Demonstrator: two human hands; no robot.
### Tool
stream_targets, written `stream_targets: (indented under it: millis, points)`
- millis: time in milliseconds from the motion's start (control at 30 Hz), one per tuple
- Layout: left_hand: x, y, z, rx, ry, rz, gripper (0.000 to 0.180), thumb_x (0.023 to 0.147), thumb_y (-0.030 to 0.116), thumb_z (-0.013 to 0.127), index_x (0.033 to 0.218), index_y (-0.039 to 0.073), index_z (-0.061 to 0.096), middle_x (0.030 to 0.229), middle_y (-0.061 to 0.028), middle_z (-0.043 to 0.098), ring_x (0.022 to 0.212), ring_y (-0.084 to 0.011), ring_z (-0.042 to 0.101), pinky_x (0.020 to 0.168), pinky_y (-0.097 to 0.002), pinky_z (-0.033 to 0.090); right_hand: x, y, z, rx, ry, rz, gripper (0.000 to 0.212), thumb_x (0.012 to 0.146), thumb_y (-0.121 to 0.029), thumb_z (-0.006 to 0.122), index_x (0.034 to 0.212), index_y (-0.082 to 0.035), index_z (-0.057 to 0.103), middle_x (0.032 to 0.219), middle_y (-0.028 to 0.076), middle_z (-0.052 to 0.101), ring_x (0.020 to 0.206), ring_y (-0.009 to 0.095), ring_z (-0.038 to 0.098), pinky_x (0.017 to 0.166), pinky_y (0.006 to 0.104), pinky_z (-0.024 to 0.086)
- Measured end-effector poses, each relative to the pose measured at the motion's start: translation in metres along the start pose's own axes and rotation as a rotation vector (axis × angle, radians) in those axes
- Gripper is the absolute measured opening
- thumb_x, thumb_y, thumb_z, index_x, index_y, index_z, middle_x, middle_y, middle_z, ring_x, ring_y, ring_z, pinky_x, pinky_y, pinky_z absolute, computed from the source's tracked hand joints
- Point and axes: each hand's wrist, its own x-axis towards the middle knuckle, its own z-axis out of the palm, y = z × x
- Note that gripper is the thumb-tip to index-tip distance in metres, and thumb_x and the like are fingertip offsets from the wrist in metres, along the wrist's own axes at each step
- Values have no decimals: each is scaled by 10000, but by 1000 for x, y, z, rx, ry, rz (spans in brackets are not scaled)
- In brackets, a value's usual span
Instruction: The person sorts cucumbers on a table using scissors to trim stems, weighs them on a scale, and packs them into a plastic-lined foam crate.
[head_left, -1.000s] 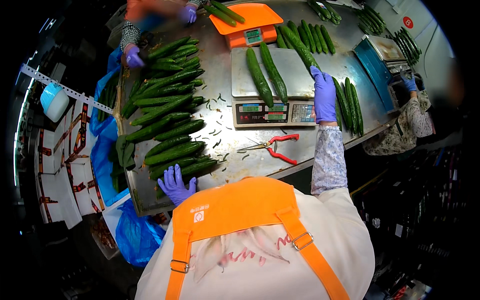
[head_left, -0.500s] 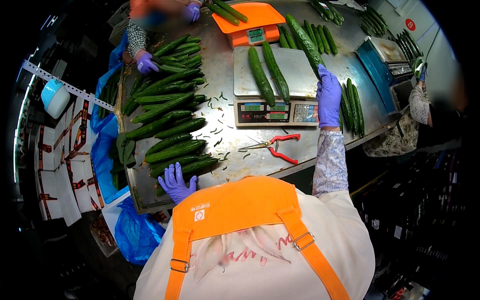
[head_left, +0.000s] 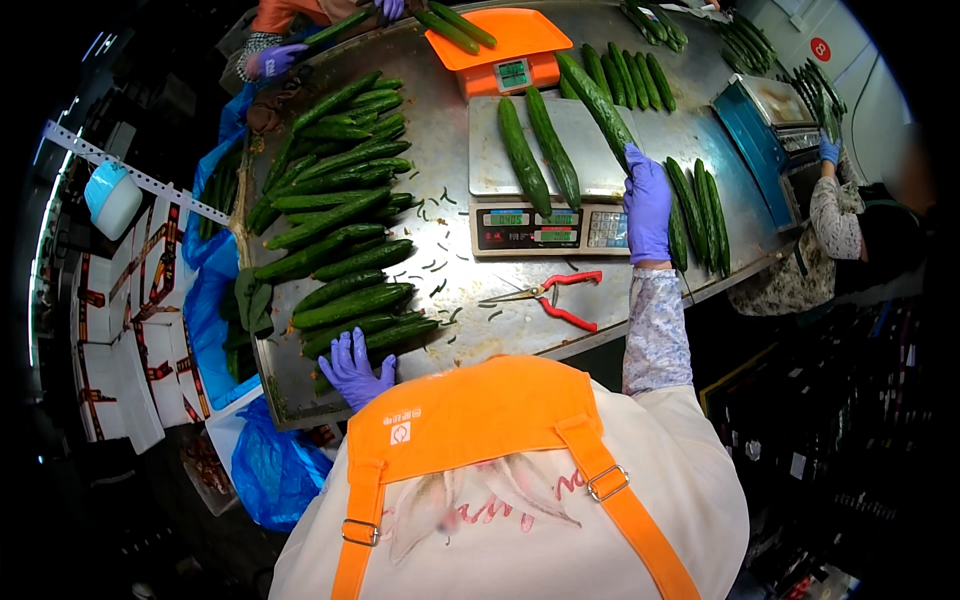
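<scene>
A long cucumber (head_left: pixel 594 97) slants away from me over the right side of the scale (head_left: pixel 590 183); my right hand (head_left: pixel 648 208), in a purple glove, is closed around its near end. Whether it touches the plate I cannot tell. Two other cucumbers, a left one (head_left: pixel 522 155) and a right one (head_left: pixel 552 148), lie on the metal plate. My gloved left hand (head_left: pixel 356 370) rests with fingers spread at the near end of a big cucumber pile (head_left: pixel 340 255). Red-handled pruning shears (head_left: pixel 555 296) lie in front of the scale, blades apart.
Beyond the scale stands an orange scale (head_left: pixel 497 35) bearing cucumbers. More cucumbers (head_left: pixel 708 215) lie to the right, near a blue scale (head_left: pixel 752 150). A co-worker's gloved hand (head_left: pixel 280 60) holds a cucumber at the far left; another person's hand (head_left: pixel 829 150) is at the right.
My right hand has moved slightly left and nearer with its cucumber, exposing one at the right. The far-left co-worker's hand has left the pile, lifting a cucumber. My left hand stays put.
</scene>
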Motion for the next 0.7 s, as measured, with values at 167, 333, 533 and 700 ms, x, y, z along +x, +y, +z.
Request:
stream_targets:
  millis: [167, 333, 533, 700]
  points:
    - [-1, -1, 1, 2, 4, 6, 868, 681, 453, 708, 1433, 168, 381, 1455, -86, 365, 1369, -287, 290, 1140, -550, 95, 2, 35, -3, -398, 67, -125, 464, 920, -443, 567, 1000, 12, 605, 806, 139, 593, 761, 282, 563, 711, 364, 457]
    - [1, 0, 1, -3, 6, 22, 867, 685, 454, 705, 1433, 159, 380, 1455, -90, 364, 1370, -289, 288, 1139, -552, 94, -17, 20, -1, -1086, 30, -148, 430, 901, -455, 559, 1011, -44, 616, 947, 184, 617, 844, 364, 594, 742, 451, 466]
    - [-1, 0, -1, -12, 6, 3, 858, 691, 453, 701, 1431, 156, 383, 1454, -90, 363, 1371, -289, 287, 1141, -548, 89, -19, -9, 31, -1040, 73, -467, 397, 871, -442, 582, 937, -55, 641, 1068, 174, 593, 1009, 342, 528, 840, 469, 410]
    - [1, 0, 0, -12, 0, 12, 861, 690, 449, 702, 1434, 159, 379, 1455, -79, 362, 1369, -288, 285, 1143, -547, 87, -12, 7, 52, -1276, -133, -451, 481, 806, -506, 630, 838, -29, 681, 1350, 215, 475, 1280, 370, 375, 985, 533, 306]
